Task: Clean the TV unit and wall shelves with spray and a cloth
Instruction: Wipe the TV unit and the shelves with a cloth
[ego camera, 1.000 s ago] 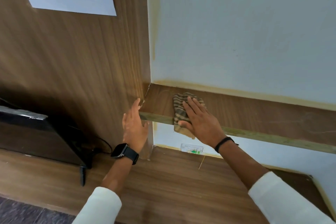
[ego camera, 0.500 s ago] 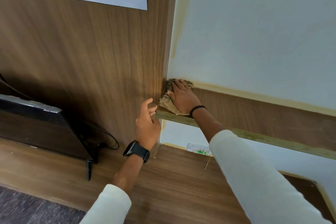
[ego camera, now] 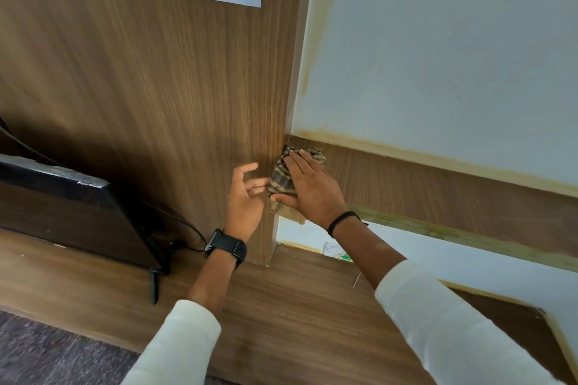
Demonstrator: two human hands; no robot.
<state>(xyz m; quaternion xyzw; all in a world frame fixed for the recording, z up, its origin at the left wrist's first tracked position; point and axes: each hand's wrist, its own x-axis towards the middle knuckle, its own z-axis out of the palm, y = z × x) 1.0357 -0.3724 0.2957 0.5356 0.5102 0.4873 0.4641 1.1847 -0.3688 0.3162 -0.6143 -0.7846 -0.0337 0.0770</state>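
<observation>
The cloth (ego camera: 286,180) is still pressed flat by the right hand (ego camera: 312,191) at the shelf (ego camera: 438,187) corner, now nearer the edge; the left hand (ego camera: 245,197) is held beside it, fingers apart.

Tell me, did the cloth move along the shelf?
Yes. The cloth slid left along the shelf into the corner by the wood panel.

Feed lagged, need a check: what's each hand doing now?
Left hand: open, holding nothing, beside the wood panel.
Right hand: open, fingers flat, pressing the cloth onto the shelf.
</observation>
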